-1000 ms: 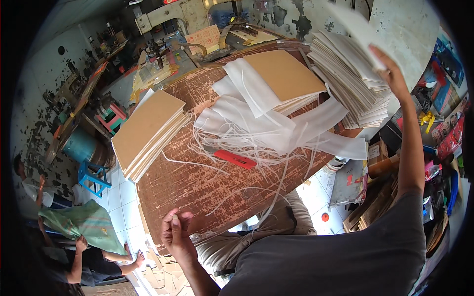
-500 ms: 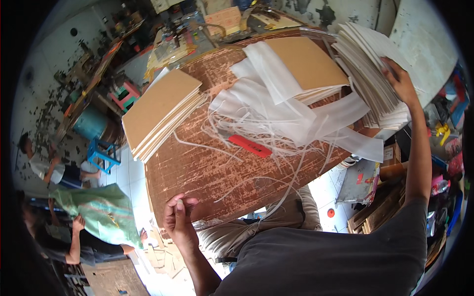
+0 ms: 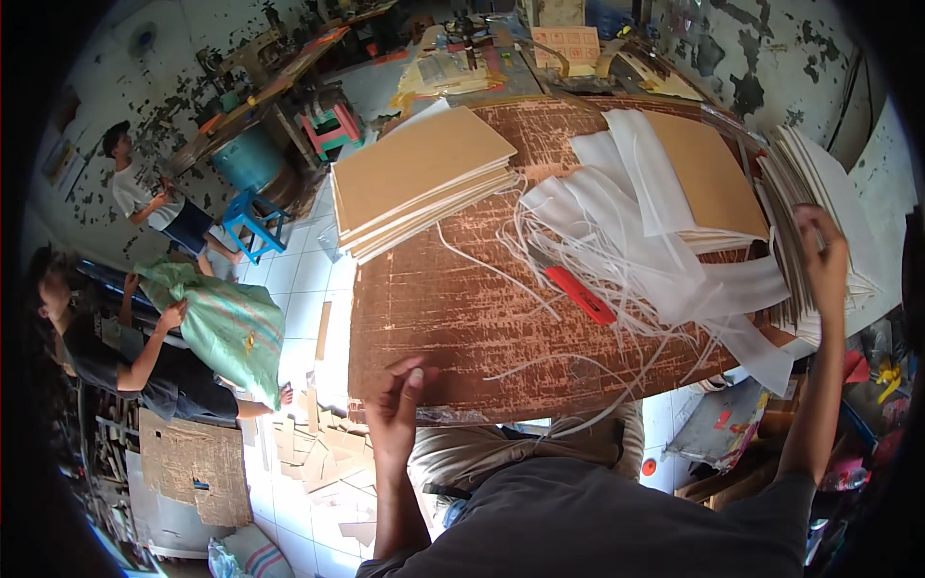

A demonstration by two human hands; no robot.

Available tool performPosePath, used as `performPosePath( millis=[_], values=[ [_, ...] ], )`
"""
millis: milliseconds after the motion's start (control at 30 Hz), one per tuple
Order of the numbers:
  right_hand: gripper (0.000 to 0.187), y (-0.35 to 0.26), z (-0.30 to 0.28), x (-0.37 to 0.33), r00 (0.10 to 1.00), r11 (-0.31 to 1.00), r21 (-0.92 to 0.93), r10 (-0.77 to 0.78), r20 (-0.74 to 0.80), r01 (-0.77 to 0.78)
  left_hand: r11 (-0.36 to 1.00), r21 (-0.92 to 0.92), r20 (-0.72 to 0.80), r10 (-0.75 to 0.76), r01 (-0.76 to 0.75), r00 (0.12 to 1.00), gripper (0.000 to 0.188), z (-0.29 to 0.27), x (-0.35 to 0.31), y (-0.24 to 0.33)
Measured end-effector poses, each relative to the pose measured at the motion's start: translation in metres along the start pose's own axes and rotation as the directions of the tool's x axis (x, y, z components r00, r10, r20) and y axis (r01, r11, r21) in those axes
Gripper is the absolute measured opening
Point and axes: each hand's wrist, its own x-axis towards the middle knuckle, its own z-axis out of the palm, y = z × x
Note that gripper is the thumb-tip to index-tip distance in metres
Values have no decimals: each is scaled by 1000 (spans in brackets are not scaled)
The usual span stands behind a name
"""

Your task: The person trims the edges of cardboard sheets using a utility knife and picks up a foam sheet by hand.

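Note:
My left hand [image 3: 395,414] hovers at the near left edge of the brown worn table [image 3: 434,337]. Its fingers are loosely bent and a little blurred, with nothing visible in them. Far to the right, my right hand [image 3: 822,255] rests at the edge of a tall stack of white-faced sheets [image 3: 795,231], fingers apart. Between the hands lies a red cutter knife [image 3: 580,294] on a tangle of thin white foam strips [image 3: 540,236]. Wrinkled white foam sheets [image 3: 641,270] partly cover a pile of brown boards [image 3: 699,173].
Another stack of brown boards [image 3: 424,178] lies at the table's far left. A person in dark clothes holds a green sack [image 3: 226,323] at left; another person [image 3: 159,197] stands behind. A blue stool [image 3: 253,224] and cardboard scraps [image 3: 323,453] are on the floor.
The view has turned left, so the table appears farther right. My right hand stays at the white-faced stack, its fingers shifted along it. My left hand's fingers have moved slightly apart.

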Motion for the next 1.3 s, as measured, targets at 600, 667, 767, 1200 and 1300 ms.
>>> performPosePath(
  millis=[600, 667, 767, 1200, 1300],
  values=[
    [39, -181, 215, -70, 853, 969, 63, -240, 463, 238, 644, 631, 311, 300, -432, 902, 18, 36, -14, -23],
    [38, -184, 215, -71, 854, 974, 37, -214, 475, 223, 631, 634, 314, 317, -446, 895, 15, 34, -16, -24],
    [30, -177, 215, -68, 879, 982, 110, -189, 437, 156, 652, 610, 337, 303, -452, 892, 15, 33, -11, -26],
    [23, -172, 183, -72, 565, -23, 568, -145, 812, -822, 723, 571, 314, 244, -388, 917, 12, 40, 6, -23],
    [24, -177, 193, -95, 417, 11, 434, -256, 872, -901, 696, 597, 300, 267, -399, 916, 12, 42, 8, -25]
  ],
)
